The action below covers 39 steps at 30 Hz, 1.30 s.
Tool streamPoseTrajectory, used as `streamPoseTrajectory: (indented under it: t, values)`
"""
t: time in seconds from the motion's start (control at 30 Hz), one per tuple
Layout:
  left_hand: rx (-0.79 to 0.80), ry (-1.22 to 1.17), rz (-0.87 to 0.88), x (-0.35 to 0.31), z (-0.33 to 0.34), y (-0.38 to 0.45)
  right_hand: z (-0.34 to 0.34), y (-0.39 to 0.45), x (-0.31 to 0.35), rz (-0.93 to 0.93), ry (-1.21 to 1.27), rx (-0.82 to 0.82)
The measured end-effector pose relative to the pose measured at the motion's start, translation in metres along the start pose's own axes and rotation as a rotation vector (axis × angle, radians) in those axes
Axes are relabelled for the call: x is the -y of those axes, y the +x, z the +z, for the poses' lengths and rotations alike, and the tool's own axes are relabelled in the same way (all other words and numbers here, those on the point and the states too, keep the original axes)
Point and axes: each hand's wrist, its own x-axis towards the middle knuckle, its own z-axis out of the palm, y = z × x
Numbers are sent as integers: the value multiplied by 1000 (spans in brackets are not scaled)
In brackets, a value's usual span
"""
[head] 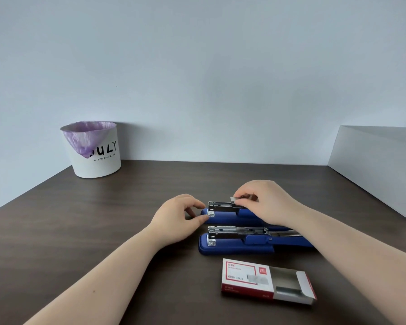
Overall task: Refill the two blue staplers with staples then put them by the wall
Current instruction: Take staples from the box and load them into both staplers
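- Far stapler (230, 213) — blue, lying on the dark table (80, 231) at the centre of the view, its metal magazine open and facing up, front end toward 9 o'clock.
- Near stapler (237, 243) — blue, just beside the far one at its 6 o'clock and parallel to it, magazine likewise open, no hand on it.
- Right hand (265, 202) — forearm entering from 4 o'clock and crossing above the rear of the near stapler; wrist bent, palm down, thumb and fingertips pinching a strip of staples (234, 200) held over the far stapler's open channel.
- Left hand (181, 216) — forearm entering from 7 o'clock; fingers curled, thumb and forefinger tips resting against the front end of the far stapler's base, not closed around it.
- Staple box (246, 277) — red and white, at 6 o'clock of the near stapler and apart from it, its inner tray slid out toward 3 o'clock with staples visible inside.
- White bin (96, 160) — purple liner, at 10 o'clock against the wall (197, 66).
- White box (380, 165) — at 2 o'clock, at the table's right edge.
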Motion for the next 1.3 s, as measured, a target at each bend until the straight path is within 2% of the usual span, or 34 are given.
streamPoseTrajectory:
  t: [0.1,0.3,0.5,0.8,0.93,1.03,1.1,1.2,1.3]
  values:
    - [30,7,12,0,0,0,1,2,0,-34,-64,79]
    - [45,24,17,1,1,1,0,6,7,-29,-117,136]
    - [47,17,12,2,1,2,-4,12,16,56,-11,157]
    - [51,28,17,3,2,2,1,19,20,57,-46,161]
    - [59,35,18,3,2,2,3,21,17,81,18,202]
    - [63,33,13,4,2,2,2,17,14,99,62,110]
    - [59,31,17,4,3,2,0,15,11,114,-6,39]
    - [58,38,20,4,3,2,1,12,9,95,-150,141]
    - [59,38,19,5,3,2,5,12,15,45,-187,180]
